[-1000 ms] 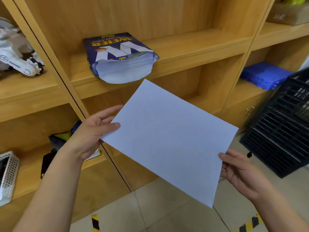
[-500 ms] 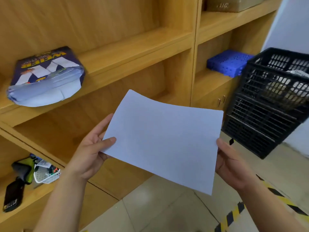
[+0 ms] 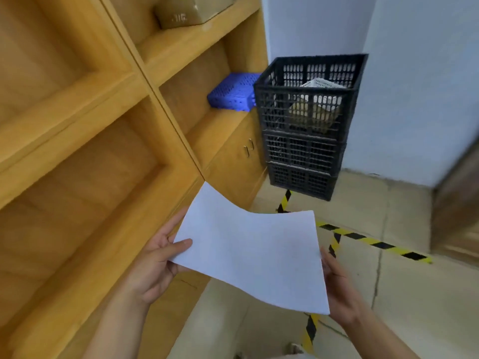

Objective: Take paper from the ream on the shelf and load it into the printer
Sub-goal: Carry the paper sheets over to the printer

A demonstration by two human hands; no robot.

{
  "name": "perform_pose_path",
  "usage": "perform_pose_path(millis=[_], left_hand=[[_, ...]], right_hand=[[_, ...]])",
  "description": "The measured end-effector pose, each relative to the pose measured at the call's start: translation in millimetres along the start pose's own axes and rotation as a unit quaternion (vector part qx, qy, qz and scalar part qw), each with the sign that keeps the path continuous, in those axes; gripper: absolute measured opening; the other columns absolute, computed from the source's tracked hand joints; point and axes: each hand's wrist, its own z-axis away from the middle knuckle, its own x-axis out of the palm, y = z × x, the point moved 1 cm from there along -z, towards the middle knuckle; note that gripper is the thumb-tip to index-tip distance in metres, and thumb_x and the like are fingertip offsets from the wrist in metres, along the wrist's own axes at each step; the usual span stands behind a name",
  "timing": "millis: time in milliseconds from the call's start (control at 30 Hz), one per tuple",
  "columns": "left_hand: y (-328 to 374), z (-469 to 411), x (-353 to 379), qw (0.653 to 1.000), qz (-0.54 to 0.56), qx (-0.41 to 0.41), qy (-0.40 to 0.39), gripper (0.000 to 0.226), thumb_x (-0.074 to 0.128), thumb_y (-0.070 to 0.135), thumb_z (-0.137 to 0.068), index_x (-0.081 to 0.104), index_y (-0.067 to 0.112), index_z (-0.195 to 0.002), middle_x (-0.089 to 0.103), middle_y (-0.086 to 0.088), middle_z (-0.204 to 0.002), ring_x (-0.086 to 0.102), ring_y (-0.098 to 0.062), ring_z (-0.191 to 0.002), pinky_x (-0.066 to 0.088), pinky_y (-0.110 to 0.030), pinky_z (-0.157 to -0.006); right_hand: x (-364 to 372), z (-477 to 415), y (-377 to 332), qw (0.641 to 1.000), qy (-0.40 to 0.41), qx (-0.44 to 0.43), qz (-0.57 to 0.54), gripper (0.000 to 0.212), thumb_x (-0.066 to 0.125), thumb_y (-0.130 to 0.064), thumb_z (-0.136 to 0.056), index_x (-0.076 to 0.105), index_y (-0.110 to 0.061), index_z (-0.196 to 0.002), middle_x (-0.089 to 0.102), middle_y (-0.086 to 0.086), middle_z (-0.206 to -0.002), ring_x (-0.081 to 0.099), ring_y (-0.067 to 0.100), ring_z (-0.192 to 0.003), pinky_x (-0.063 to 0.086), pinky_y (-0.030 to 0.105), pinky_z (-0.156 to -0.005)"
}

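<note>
A white sheet of paper (image 3: 248, 252) hangs in front of me, low in the middle of the head view, bowed a little along its far edge. My left hand (image 3: 158, 260) pinches its left edge with the thumb on top. My right hand (image 3: 342, 288) grips its right edge from beneath. The ream is out of sight. No printer is in view.
A wooden shelf unit (image 3: 108, 141) fills the left side. A blue perforated tray (image 3: 233, 93) lies in one bay and a cardboard box (image 3: 189, 11) above. Stacked black crates (image 3: 305, 125) stand by the white wall (image 3: 414, 86). Yellow-black tape (image 3: 373, 243) crosses the tiled floor.
The view has swung right: the ream and left shelves have left the frame, the crates and wall have come in. Both hands keep hold of the sheet, now lower.
</note>
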Motion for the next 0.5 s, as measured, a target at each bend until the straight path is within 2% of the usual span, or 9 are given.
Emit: perform_pose_path(millis=[67,100,200,333,433,500], left_hand=[[8.8,-20.1,23.4,0.999,-0.006,0.002,-0.04,0.065,0.058,0.0,-0.087,0.051,0.032,-0.142,0.066,-0.009,-0.133,0.072,-0.027,-0.103,0.063,-0.035,-0.067],[13.2,-29.4,35.0,0.998,-0.002,0.005,-0.06,0.066,0.058,-0.001,-0.085,0.052,0.033,-0.141,0.067,-0.008,-0.133,0.072,-0.025,-0.102,0.063,-0.034,-0.069],[24.2,-55.3,69.7,0.991,0.025,0.027,-0.129,0.068,0.051,-0.006,-0.085,0.051,0.031,-0.143,0.066,-0.005,-0.133,0.07,-0.024,-0.109,0.062,-0.033,-0.076],[18.3,-94.5,109.5,0.978,0.048,0.016,-0.202,0.066,0.04,-0.009,-0.094,0.047,0.028,-0.147,0.06,-0.002,-0.142,0.062,-0.029,-0.123,0.058,-0.042,-0.089],[0.7,-124.7,126.7,0.973,0.024,-0.021,-0.23,0.065,0.051,-0.003,-0.089,0.048,0.031,-0.145,0.06,-0.004,-0.141,0.062,-0.033,-0.123,0.06,-0.042,-0.082],[-8.4,-143.1,131.4,0.968,0.004,-0.039,-0.246,0.066,0.055,0.001,-0.087,0.048,0.032,-0.145,0.062,-0.004,-0.14,0.062,-0.034,-0.122,0.061,-0.043,-0.08]], right_hand=[[-16.1,15.3,-12.9,0.995,0.063,-0.077,0.031,0.048,0.046,-0.033,-0.1,0.052,-0.003,-0.137,0.069,0.015,-0.121,0.058,0.03,-0.124,0.031,0.045,-0.113],[-18.7,25.1,-16.2,0.992,0.058,-0.1,0.041,0.049,0.041,-0.035,-0.101,0.049,-0.005,-0.139,0.068,0.012,-0.124,0.055,0.026,-0.127,0.027,0.04,-0.115],[-21.2,44.6,-25.2,0.988,0.04,-0.147,0.019,0.052,0.046,-0.041,-0.098,0.048,-0.013,-0.142,0.062,0.007,-0.135,0.053,0.024,-0.13,0.031,0.038,-0.112],[-28.8,65.7,-43.4,0.964,0.085,-0.253,0.02,0.054,0.039,-0.042,-0.1,0.043,-0.012,-0.145,0.05,0.01,-0.147,0.042,0.026,-0.138,0.024,0.04,-0.118],[-36.4,70.1,-51.7,0.943,0.129,-0.305,0.023,0.055,0.047,-0.041,-0.098,0.045,-0.011,-0.144,0.048,0.014,-0.147,0.042,0.033,-0.138,0.024,0.048,-0.118],[-35.9,71.8,-53.7,0.939,0.147,-0.31,0.026,0.055,0.062,-0.034,-0.092,0.052,-0.008,-0.139,0.053,0.018,-0.143,0.048,0.038,-0.132,0.033,0.054,-0.112]])
